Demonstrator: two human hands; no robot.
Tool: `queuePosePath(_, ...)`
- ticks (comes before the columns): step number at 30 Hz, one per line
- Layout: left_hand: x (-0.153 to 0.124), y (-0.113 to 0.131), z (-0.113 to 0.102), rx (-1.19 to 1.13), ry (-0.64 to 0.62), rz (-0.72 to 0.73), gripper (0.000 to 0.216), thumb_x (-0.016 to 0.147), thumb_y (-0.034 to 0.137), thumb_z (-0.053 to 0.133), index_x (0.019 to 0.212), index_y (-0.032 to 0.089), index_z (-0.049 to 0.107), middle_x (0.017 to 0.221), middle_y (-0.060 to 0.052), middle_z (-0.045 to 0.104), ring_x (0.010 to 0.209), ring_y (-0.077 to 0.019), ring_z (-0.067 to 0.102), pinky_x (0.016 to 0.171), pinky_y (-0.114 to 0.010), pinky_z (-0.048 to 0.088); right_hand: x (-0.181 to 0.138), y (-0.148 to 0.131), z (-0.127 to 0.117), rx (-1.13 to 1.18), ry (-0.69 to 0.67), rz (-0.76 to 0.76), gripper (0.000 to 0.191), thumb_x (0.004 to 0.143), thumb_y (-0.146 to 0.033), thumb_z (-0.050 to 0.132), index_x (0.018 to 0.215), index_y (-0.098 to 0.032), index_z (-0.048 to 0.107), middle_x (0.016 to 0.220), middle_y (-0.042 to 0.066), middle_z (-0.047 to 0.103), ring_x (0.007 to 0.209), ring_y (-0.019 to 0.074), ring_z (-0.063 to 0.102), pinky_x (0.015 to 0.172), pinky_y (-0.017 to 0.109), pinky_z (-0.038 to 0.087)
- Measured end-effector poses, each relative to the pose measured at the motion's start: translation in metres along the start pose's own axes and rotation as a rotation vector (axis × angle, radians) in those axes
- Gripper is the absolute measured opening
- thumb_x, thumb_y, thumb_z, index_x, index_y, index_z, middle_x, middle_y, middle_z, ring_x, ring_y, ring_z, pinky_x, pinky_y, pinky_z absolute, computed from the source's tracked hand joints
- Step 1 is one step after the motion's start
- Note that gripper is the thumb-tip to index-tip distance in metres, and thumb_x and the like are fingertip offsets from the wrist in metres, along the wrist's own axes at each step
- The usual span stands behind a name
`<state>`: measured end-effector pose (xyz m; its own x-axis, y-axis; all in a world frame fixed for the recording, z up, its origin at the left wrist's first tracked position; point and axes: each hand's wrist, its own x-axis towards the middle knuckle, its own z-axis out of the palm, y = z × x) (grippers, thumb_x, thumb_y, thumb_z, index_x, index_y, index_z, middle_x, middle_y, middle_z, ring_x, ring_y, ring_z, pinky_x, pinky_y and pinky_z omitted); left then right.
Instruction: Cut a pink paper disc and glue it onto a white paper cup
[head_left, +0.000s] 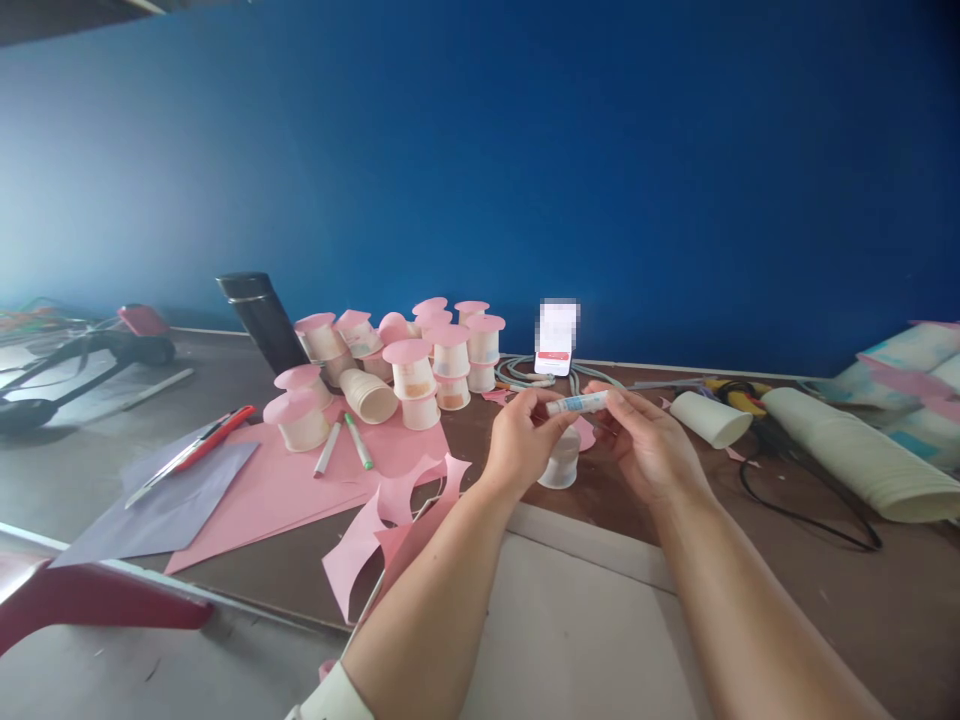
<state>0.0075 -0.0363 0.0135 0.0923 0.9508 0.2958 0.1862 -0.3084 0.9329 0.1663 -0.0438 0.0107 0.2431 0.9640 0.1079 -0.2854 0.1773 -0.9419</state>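
Both hands meet above the brown tabletop [645,520] and hold a small white glue stick [577,404] level between them. My left hand [519,442] pinches its left end and my right hand [651,446] wraps its right end. Just below the hands stands an upturned paper cup [561,464] with a pink paper disc [583,432] beside it. To the left sits a cluster of several paper cups with pink paper tops [409,362].
Pink paper sheets and offcuts [300,480] lie left with two markers [358,442], a red cutter [201,450] and a dark flask [264,320]. Right: a stack of cups [862,455], a lone cup [711,418], black cable [810,510]. A phone on a stand [556,338] by the blue wall.
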Motion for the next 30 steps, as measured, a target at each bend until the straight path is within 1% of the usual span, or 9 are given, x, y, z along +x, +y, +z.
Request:
queuePosePath(5,0.0001,-0.0022,0.002,0.017,-0.008,0.036,0.019,0.083,0.035,0.073,0.097,0.023,0.072,0.088,-0.001,0.07,0.079,-0.015,0.059,0.073,-0.027,0.044,0.0022,0.0047,-0.0011,-0.113,0.207,-0.02,0.041,0.062,-0.055,0.087,0.072,-0.018,0.075,0.066,0.002,0.063,0.062,0.0144,0.055,0.051,0.026,0.045)
queuePosePath(7,0.0004,-0.0023,0.0026,0.018,-0.004,0.03,0.019,0.082,0.035,0.073,0.097,0.023,0.072,0.087,-0.001,0.07,0.079,-0.0151,0.059,0.073,-0.027,0.044,0.0016,0.0052,0.0001,-0.095,0.195,-0.003,0.044,0.063,-0.059,0.086,0.077,-0.018,0.077,0.07,0.004,0.065,0.063,0.0137,0.056,0.049,0.024,0.045)
queuePosePath(10,0.001,-0.0018,0.0024,-0.002,0.011,-0.006,0.02,0.082,0.035,0.073,0.096,0.021,0.071,0.083,-0.001,0.069,0.076,-0.0146,0.059,0.072,-0.027,0.044,-0.0005,0.0026,0.0026,0.063,0.021,0.082,0.052,0.067,-0.064,0.081,0.1,-0.024,0.079,0.099,0.007,0.073,0.071,0.0144,0.06,0.052,0.024,0.048)
queuePosePath(13,0.0014,-0.001,0.0012,-0.016,0.018,-0.029,0.021,0.082,0.036,0.073,0.095,0.02,0.071,0.082,-0.001,0.069,0.074,-0.0144,0.058,0.07,-0.027,0.043,-0.0018,-0.0009,0.0029,0.116,-0.07,0.092,0.048,0.067,-0.052,0.086,0.107,-0.029,0.079,0.117,0.005,0.071,0.077,0.0142,0.061,0.053,0.023,0.049)
queuePosePath(16,0.001,-0.0003,0.0009,-0.015,0.006,-0.031,0.021,0.082,0.036,0.073,0.095,0.021,0.071,0.081,-0.001,0.068,0.074,-0.0144,0.058,0.07,-0.026,0.043,-0.0009,-0.0011,0.0009,0.035,0.014,0.061,0.038,0.064,-0.047,0.089,0.094,-0.024,0.081,0.095,0.004,0.072,0.074,0.0127,0.058,0.051,0.02,0.045)
queuePosePath(20,0.0002,-0.0003,0.0022,-0.007,-0.003,-0.013,0.019,0.081,0.035,0.073,0.095,0.021,0.072,0.082,-0.001,0.069,0.074,-0.0143,0.058,0.07,-0.026,0.044,0.0008,0.0018,0.0005,-0.044,0.16,0.073,0.037,0.059,-0.051,0.091,0.074,-0.019,0.078,0.067,0.001,0.062,0.063,0.0106,0.052,0.047,0.02,0.039)
queuePosePath(26,0.0015,-0.0009,0.0012,0.006,0.029,-0.046,0.021,0.081,0.037,0.073,0.093,0.02,0.071,0.079,0.0,0.067,0.072,-0.0138,0.057,0.068,-0.026,0.043,-0.0018,-0.0004,0.0028,0.118,-0.052,0.113,0.048,0.069,-0.056,0.083,0.106,-0.025,0.078,0.108,0.006,0.072,0.074,0.0142,0.061,0.052,0.024,0.048)
queuePosePath(28,0.0018,-0.0008,0.0007,0.017,0.029,-0.049,0.021,0.081,0.037,0.073,0.093,0.02,0.071,0.078,0.0,0.066,0.071,-0.0137,0.056,0.068,-0.026,0.042,-0.0021,-0.002,0.002,0.092,-0.037,0.086,0.044,0.067,-0.048,0.086,0.104,-0.025,0.079,0.104,0.005,0.072,0.072,0.0124,0.059,0.05,0.021,0.046)
queuePosePath(30,0.0016,-0.0007,0.0008,0.016,0.02,-0.034,0.02,0.082,0.036,0.073,0.094,0.021,0.071,0.079,0.0,0.067,0.072,-0.0139,0.057,0.068,-0.026,0.043,-0.0012,-0.0026,0.0008,0.045,0.036,0.077,0.039,0.063,-0.044,0.09,0.093,-0.021,0.08,0.084,0.003,0.069,0.067,0.0105,0.054,0.047,0.019,0.042)
